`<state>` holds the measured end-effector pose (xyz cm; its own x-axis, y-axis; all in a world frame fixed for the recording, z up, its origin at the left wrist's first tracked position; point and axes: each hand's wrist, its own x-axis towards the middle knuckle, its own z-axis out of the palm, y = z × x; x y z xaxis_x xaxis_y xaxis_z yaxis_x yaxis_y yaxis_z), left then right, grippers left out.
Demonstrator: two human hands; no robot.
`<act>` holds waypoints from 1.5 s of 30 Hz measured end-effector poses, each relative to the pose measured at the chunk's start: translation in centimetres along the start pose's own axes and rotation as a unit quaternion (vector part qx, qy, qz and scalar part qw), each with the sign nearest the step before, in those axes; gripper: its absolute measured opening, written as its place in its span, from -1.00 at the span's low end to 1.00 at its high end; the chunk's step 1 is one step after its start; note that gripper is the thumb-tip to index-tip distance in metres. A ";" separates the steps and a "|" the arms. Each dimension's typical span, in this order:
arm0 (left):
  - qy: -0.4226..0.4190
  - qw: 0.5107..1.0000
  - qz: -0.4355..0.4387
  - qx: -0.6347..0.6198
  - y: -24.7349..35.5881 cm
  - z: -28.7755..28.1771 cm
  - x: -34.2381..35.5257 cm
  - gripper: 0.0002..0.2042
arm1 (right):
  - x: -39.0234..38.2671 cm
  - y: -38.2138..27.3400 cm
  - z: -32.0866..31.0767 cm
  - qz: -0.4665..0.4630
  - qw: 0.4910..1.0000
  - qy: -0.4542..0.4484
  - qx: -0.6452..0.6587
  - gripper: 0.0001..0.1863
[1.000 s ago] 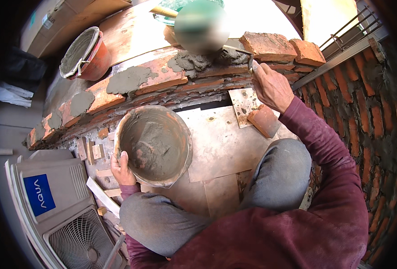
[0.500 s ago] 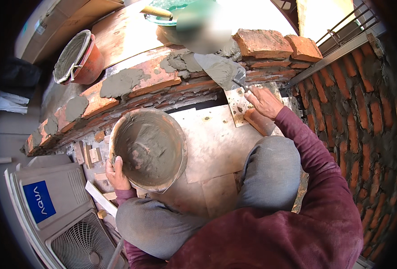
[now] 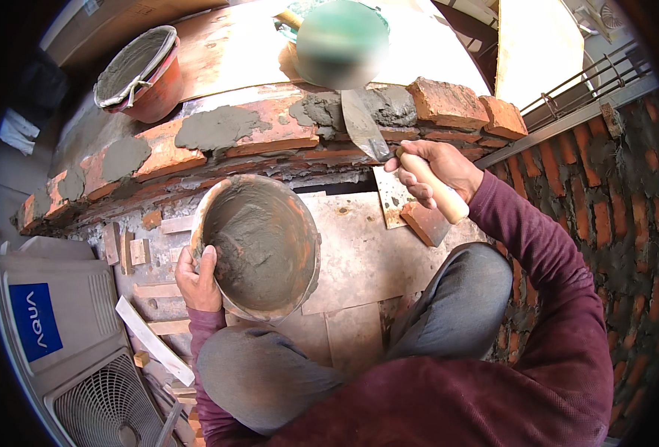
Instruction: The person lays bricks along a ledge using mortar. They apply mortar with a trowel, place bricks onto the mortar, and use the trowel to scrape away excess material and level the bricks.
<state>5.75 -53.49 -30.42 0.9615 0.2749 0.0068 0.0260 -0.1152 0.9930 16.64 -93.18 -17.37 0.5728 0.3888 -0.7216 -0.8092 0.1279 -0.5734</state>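
Observation:
My right hand [image 3: 442,171] is closed around the wooden handle of a trowel [image 3: 364,128]. The trowel's metal blade is tilted, its tip at the grey mortar [image 3: 390,106] spread on top of a low brick wall [image 3: 171,155]. With fingers and thumb, my left hand [image 3: 200,283] grips the left rim of a round bucket [image 3: 313,277]. Wet grey mortar [image 3: 258,242] lies inside it. Just below my right hand, a loose brick [image 3: 426,223] rests beside a mortar-spotted board [image 3: 390,195].
An orange bucket [image 3: 162,93] with mortar stands beyond the wall at left. A green basin [image 3: 290,16], partly blurred, sits farther back. An air-conditioner unit [image 3: 80,287] and wood scraps [image 3: 112,242] are at left. A mortar-smeared brick wall [image 3: 575,201] rises at right.
My right hand has turned over, bringing the handle into view and tilting the trowel blade, which now shows less mortar. The left hand still holds the bucket rim. The whole view has shifted slightly.

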 end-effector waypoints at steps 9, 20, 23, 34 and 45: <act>-0.012 0.999 0.023 0.042 0.3 0.0 0.7 -0.80 | 2.5 -1.3 3.1 -0.031 0.949 0.089 -0.302 -0.62; 0.016 0.996 0.020 0.085 -0.5 -1.4 0.5 -0.76 | -4.3 -5.5 -2.8 -0.239 0.390 0.243 -0.855 -0.70; -0.015 0.998 0.022 0.059 0.2 0.1 1.5 -0.75 | -0.6 -7.2 -1.2 -0.207 0.175 0.277 -0.922 -0.62; 0.012 0.993 0.039 0.115 0.0 -0.9 1.9 -0.80 | -6.1 -6.1 -4.5 -0.203 0.324 0.270 -0.884 -0.65; -0.036 0.988 0.034 0.143 0.2 -0.7 3.4 -0.80 | 1.5 7.8 -15.9 -0.272 0.607 0.285 -0.689 -0.61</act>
<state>8.82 -51.87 -30.14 0.9804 0.1897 0.0528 0.0279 -0.3994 0.9164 13.23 -106.09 -29.04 0.9770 0.2015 -0.0703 0.1741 -0.9431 -0.2834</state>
